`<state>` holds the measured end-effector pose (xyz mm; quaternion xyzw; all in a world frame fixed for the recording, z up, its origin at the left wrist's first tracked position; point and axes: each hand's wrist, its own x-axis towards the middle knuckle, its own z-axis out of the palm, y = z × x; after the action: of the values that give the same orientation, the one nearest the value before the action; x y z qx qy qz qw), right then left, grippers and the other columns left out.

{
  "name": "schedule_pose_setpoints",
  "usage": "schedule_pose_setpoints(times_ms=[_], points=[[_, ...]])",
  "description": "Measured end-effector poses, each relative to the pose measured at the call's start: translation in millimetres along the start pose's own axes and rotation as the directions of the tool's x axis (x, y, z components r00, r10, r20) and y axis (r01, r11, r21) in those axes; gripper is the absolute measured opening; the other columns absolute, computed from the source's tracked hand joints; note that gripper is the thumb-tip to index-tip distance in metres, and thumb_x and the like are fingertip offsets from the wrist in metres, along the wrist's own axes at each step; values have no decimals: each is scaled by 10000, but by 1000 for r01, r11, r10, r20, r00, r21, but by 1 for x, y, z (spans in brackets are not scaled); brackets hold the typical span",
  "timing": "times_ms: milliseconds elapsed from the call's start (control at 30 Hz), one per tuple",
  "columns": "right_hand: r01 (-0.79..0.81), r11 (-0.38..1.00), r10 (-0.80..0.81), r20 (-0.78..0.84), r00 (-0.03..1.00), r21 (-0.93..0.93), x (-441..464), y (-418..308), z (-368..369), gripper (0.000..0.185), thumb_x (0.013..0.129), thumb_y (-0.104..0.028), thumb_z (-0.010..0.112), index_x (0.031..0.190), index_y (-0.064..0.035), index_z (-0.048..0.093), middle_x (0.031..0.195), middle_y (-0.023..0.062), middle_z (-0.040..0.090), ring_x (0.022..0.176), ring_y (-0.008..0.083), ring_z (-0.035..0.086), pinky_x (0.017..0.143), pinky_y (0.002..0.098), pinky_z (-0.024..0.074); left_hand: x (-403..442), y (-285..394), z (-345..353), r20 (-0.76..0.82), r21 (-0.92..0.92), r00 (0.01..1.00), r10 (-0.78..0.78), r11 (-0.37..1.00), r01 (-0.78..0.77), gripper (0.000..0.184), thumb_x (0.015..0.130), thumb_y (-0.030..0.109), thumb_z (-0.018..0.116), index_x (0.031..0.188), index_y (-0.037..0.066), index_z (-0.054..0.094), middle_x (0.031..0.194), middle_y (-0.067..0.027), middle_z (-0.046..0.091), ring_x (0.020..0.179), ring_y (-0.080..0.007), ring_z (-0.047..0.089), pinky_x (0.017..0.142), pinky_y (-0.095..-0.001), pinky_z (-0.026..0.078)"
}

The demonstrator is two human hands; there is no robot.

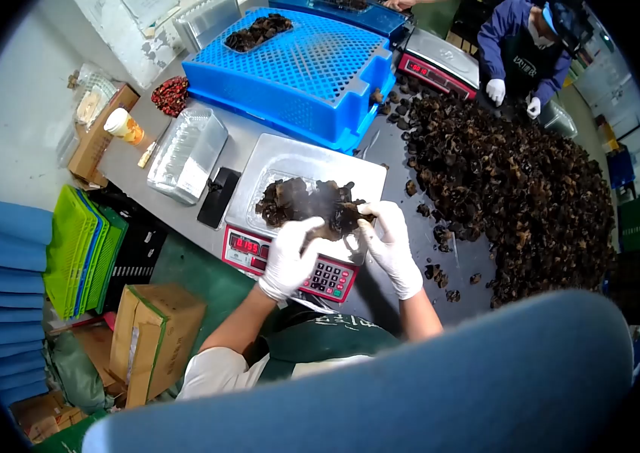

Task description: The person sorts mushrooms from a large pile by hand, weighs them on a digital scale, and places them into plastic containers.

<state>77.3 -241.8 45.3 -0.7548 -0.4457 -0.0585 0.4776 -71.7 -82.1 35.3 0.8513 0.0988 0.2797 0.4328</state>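
At the tabletop's point(109, 160) near edge, the left hand point(290, 257), in a thin white glove, bends its fingers against the near side of a clump of dark brown, curled, fungus-like pieces point(297, 200); whether it grips any cannot be told. The right hand point(389, 245), gloved alike, holds the clump's right edge in a narrow pinch of thumb and forefinger. The clump lies in a shallow clear plastic tray point(260, 189) on the silver plate of a red-bodied scale point(241, 257) with lit red digits. Left of the scale, by the same edge, lies a flat black rectangular object point(218, 198), then nested clear plastic trays point(188, 155). A broad heap of similar dark pieces point(516, 189) covers the tabletop's right side. Farther off, a blue latticed plastic crate point(267, 106) bears another filled clear tray point(260, 32). At the far end, a co-worker's white-gloved hands point(496, 91) rest beside the heap.
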Motion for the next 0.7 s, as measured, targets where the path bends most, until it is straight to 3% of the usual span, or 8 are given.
schedule_pose_setpoints(times_ms=[33, 167, 200, 367, 433, 533, 633, 700], points=[[27, 999, -27, 6, 1000, -25, 8, -6, 4, 241, 792, -62, 702, 1027, -65, 650, 987, 104, 642, 967, 290, 589, 868, 397, 453, 11, -9, -9, -24, 106, 998, 59, 993, -56, 336, 799, 43, 679, 1132, 50, 638, 923, -138, 617, 871, -328, 604, 794, -414, 491], [131, 986, -120, 104, 987, -102, 29, -8, 31, 247, 765, -77, 714, 1003, -82, 647, 934, 82, 650, 930, 302, 590, 876, 407, 434, 49, -37, -18, -4, 435, 956, 293, 861, -262, 321, 824, 135, 648, 1143, 102, 650, 938, -73, 594, 959, -292, 537, 876, -448, 411], [95, 975, -52, 212, 976, -200, 30, -9, 37, 243, 809, -144, 687, 1043, -98, 638, 1009, 72, 645, 1056, 290, 555, 956, 429, 380, 54, -36, -17, 63, 525, 963, 262, 812, -255, 308, 844, 189, 617, 1143, 128, 661, 1027, -49, 586, 1041, -285, 496, 939, -471, 365], [164, 941, -75, 290, 954, -295, 29, -23, 34, 355, 792, -226, 720, 1117, -111, 634, 1112, 71, 627, 1153, 286, 524, 1065, 430, 333, 63, -50, -26, 82, 552, 961, 266, 790, -266, 316, 872, 193, 580, 1170, 142, 672, 1192, -90, 546, 1161, -315, 451, 1015, -486, 336], [56, 992, -31, 202, 979, -116, 28, -21, 14, 355, 774, -169, 732, 1107, -95, 636, 1124, 97, 624, 1136, 298, 541, 1040, 427, 372, 65, -52, -44, 17, 490, 981, 191, 854, -175, 326, 884, 154, 558, 1189, 125, 667, 1240, -113, 534, 1186, -331, 440, 1036, -478, 342], [-158, 977, 159, -1, 987, -144, 4, -6, -8, 314, 802, -114, 713, 1093, -22, 643, 1043, 148, 652, 1009, 320, 617, 907, 385, 483, 61, -71, -79, -122, 450, 985, 118, 892, -51, 281, 908, 148, 570, 1173, 107, 652, 1134, -107, 581, 1106, -315, 499, 961, -450, 393], [-502, 862, 502, 24, 865, 71, -31, 23, -15, 352, 889, -94, 654, 1224, 5, 611, 931, 90, 662, 833, 144, 620, 788, 288, 504, 48, -113, -104, -106, 407, 993, 48, 913, 0, 278, 920, 132, 559, 1179, 58, 627, 1043, -152, 608, 987, -340, 562, 886, -426, 444], [-608, 793, 603, 81, 793, 52, -45, 20, -14, 387, 903, -93, 639, 1272, 9, 585, 860, 59, 637, 772, 109, 575, 742, 266, 491, 38, -118, -109, -55, 352, 998, -44, 934, 61, 272, 926, 135, 555, 1174, 42, 618, 1035, -171, 604, 970, -359, 576, 853, -427, 463]])
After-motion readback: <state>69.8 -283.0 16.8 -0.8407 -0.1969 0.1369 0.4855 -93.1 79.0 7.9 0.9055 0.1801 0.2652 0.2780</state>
